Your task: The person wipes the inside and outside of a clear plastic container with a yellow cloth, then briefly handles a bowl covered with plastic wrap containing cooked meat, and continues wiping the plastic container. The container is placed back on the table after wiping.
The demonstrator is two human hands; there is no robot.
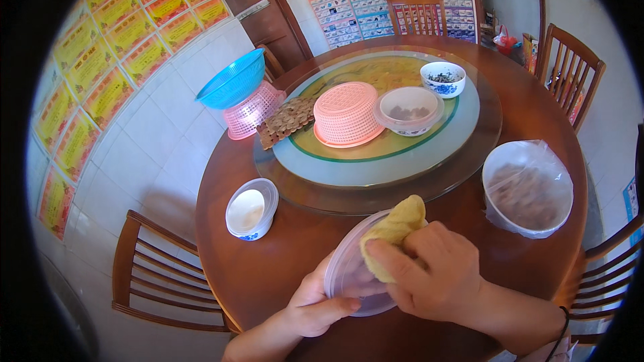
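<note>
My left hand [324, 296] grips the lower left rim of a round clear plastic lid [347, 271], tilted above the near part of the wooden table. A bunched yellow cloth [397, 236] is in my right hand [437, 271], pressed against the lid's upper right part. To the left, a blue-and-white bowl [249, 235] stands with a clear lid [270, 196] resting askew on it. At the right stands a large white tub [485, 186] of brownish food under thin plastic film.
On the glass turntable [312, 173] sit an upturned pink basket [347, 110], a lidded bowl [410, 110], a bowl of dark leafy bits [443, 80] and a brown woven mat [287, 120]. A blue colander [234, 80] leans on another pink basket [251, 110]. Wooden chairs surround the table [282, 271].
</note>
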